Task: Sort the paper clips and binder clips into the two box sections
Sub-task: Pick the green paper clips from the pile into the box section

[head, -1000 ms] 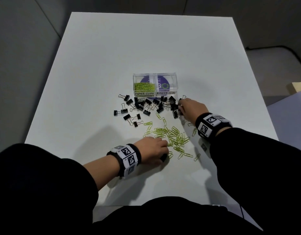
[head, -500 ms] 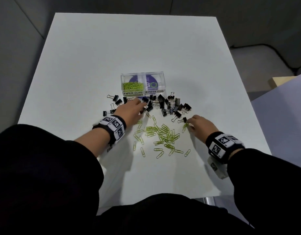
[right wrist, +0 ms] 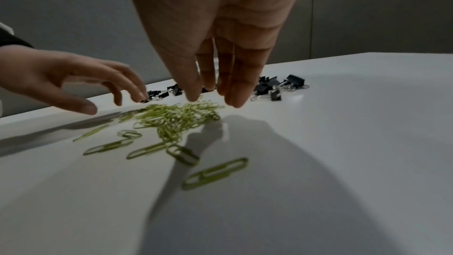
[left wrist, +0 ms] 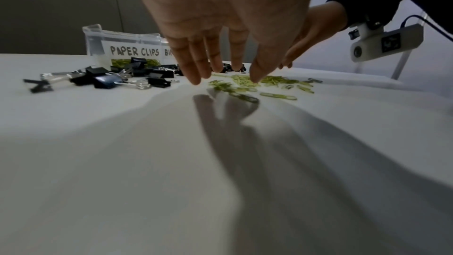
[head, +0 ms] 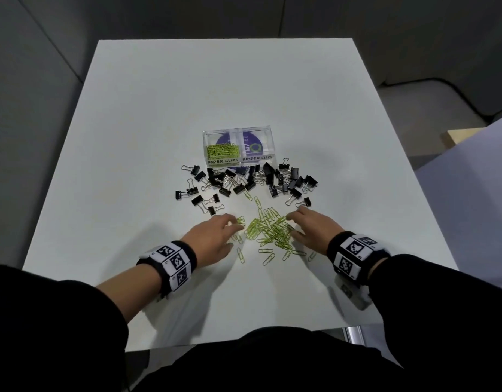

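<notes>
A clear two-section box stands mid-table, labelled PAPER CLIPS and BINDER CLIPS; its left section holds green paper clips. Black binder clips lie scattered in front of it. A heap of green paper clips lies nearer me. My left hand hovers at the heap's left edge, fingers straight and spread, holding nothing. My right hand hovers at the heap's right edge, fingers straight, also holding nothing. In the wrist views the left fingertips and right fingertips hang just above the clips.
The white table ends at a near edge close to my body. Loose paper clips lie nearest me. A grey floor and a pale panel lie to the right of the table.
My left hand drew back from the binder clips by the box to the heap's left edge. My right hand moved left to the heap's right edge. Both now flank the paper clips.
</notes>
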The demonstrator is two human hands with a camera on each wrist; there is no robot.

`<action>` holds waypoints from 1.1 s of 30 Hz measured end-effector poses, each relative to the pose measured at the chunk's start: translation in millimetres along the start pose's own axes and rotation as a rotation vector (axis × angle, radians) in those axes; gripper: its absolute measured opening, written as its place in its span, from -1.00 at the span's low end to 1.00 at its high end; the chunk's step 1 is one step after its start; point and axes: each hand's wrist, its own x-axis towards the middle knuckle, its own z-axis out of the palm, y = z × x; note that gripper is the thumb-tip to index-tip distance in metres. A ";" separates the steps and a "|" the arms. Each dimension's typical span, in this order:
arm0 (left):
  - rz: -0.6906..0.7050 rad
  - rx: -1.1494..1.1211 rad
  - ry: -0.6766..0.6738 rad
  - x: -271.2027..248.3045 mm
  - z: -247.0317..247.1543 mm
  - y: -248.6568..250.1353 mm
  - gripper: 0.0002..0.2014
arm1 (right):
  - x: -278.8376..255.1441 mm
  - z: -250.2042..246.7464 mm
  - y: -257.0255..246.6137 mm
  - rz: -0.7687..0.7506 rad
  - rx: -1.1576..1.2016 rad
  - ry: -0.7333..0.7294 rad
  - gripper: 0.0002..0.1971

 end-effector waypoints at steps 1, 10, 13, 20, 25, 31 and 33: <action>-0.031 0.001 -0.001 -3.6 -0.7 -2.9 -0.50 | -4.9 -4.6 3.4 0.022 -0.015 -0.050 -0.65; -0.122 -0.113 -0.035 7.3 7.3 15.3 -0.66 | -13.9 11.9 4.8 0.112 0.017 -0.223 -0.80; -0.098 -0.076 -0.010 27.4 -1.6 19.6 -0.70 | 6.9 12.2 -8.0 0.076 0.048 -0.128 -0.77; -0.061 0.277 -0.119 63.5 -20.9 2.0 -0.12 | 38.2 7.5 -14.1 -0.034 -0.136 0.025 -0.53; 0.047 0.366 -0.141 49.1 -12.5 4.9 -0.36 | 30.3 16.1 -15.3 -0.160 -0.208 -0.023 -0.52; 0.038 0.099 -0.060 13.5 -7.4 1.2 -0.44 | -0.3 -2.7 -3.8 -0.008 -0.096 -0.117 -0.28; -0.011 0.078 -0.107 3.1 -7.6 -5.1 -0.32 | -7.7 -1.6 2.7 0.061 -0.088 -0.202 -0.22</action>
